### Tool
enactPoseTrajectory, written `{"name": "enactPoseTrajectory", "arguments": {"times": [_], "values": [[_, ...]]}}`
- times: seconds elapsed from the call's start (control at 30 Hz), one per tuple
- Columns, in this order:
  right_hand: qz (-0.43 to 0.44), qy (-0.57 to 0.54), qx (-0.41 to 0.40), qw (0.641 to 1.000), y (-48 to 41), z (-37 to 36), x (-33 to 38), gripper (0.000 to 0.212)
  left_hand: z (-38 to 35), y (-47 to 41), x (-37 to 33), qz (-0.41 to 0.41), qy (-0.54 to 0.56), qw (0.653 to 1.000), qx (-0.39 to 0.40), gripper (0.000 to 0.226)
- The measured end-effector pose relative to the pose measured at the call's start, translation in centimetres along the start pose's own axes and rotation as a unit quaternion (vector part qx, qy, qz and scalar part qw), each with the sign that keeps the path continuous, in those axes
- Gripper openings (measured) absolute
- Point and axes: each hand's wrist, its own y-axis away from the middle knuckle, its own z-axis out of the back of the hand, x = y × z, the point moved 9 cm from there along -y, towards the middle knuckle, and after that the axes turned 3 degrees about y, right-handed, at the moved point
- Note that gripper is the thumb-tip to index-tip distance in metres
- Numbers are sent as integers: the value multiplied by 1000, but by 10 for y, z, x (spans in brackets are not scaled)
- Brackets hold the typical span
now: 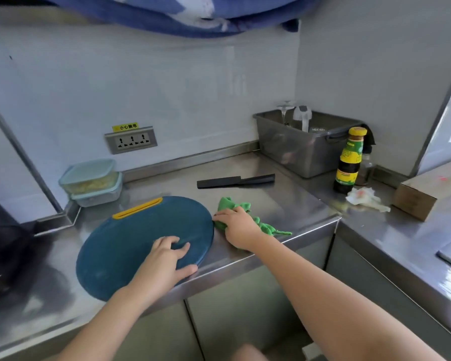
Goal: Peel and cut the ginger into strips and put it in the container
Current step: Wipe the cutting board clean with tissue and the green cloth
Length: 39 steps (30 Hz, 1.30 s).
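Observation:
A round dark-teal cutting board (120, 246) with a yellow handle slot lies on the steel counter. My left hand (167, 264) rests flat on its near right part, thumb at the board's edge. Just right of the board, my right hand (238, 225) presses down on a green cloth (235, 205), fingers over it. A black knife (236, 181) lies on the counter behind the cloth. Two stacked lidded clear containers (91, 181) stand at the back left, the upper one holding pale yellow strips. No whole ginger is visible.
A grey plastic bin (302, 149) sits in the back right corner, a dark sauce bottle (349, 162) in front of it. Crumpled tissue (365, 199) and a cardboard box (414, 196) lie to the right. A wall socket (130, 139) is behind; a dark object (3, 243) stands at far left.

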Motion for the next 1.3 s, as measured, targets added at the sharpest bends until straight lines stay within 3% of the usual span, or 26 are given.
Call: {"name": "enactPoseTrajectory", "arguments": {"times": [0.13, 0.3, 0.43, 0.53, 0.6, 0.67, 0.8, 1.0, 1.1, 1.23, 1.3], "values": [[3, -47, -57, 997, 43, 15, -17, 54, -3, -5, -2, -16, 4, 1000, 12, 60], [-38, -47, -224, 973, 133, 24, -54, 39, -4, -6, -8, -44, 39, 998, 18, 57], [-192, 8, -152, 969, 172, 10, -106, 30, -9, -10, -24, -69, 37, 996, 32, 55], [-238, -39, -223, 944, 192, 31, -123, 31, -12, -13, -35, -82, 36, 995, 38, 55], [-195, -65, -278, 938, 191, 48, -113, 34, -16, -14, -41, -88, 36, 995, 42, 55], [-90, -79, -276, 954, 176, 54, -83, 40, -17, -15, -45, -94, 28, 994, 45, 56], [127, -5, -133, 983, 142, 13, -10, 34, -17, -17, -48, -86, 14, 995, 50, 57], [213, 141, -151, 955, 137, 0, -13, 19, -19, -15, -48, -71, 1, 996, 45, 56], [145, 145, -162, 965, 143, 7, -45, 22, -19, -14, -48, -66, -1, 997, 44, 57], [-120, 68, -182, 974, 161, 36, -150, 34, -19, -12, -57, -68, -14, 997, 36, 57], [-205, 34, -110, 972, 167, 44, -191, 44, -20, -10, -71, -88, -20, 996, 13, 52]]}}
